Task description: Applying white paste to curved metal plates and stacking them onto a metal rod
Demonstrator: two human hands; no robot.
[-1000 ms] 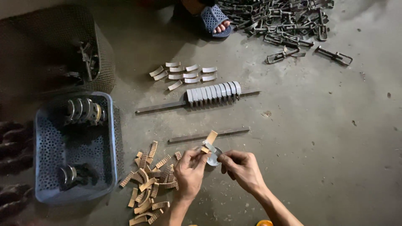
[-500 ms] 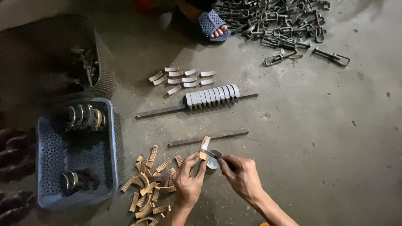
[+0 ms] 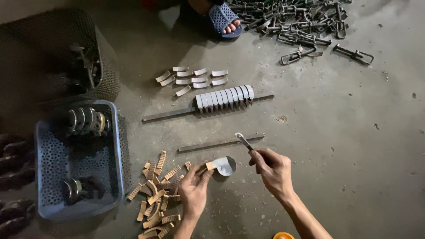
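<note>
Head view: you look down at a grey concrete floor (image 3: 354, 132).
Surroundings: tan ridged strips (image 3: 155, 194) piled by your left hand; blue basket (image 3: 117, 150) further left; flat metal bar (image 3: 212, 144) just beyond your hands; loaded bar of curved shells (image 3: 226, 97) behind it.
Left hand (image 3: 193, 189): fingers pinch a curved metal shell (image 3: 225, 165), low over the floor.
Right hand (image 3: 273, 168): closed around a thin metal tool (image 3: 244, 141), tip angled up and away.

Left hand: your left hand (image 3: 193, 189) reaches up from the lower edge, back up, fingers curled, thumb and forefinger pinched in a closed grip.
Right hand: your right hand (image 3: 273, 169) sits just beside it, fist-like, grip closed.
Forearms: both bare, angling inward from below.
</note>
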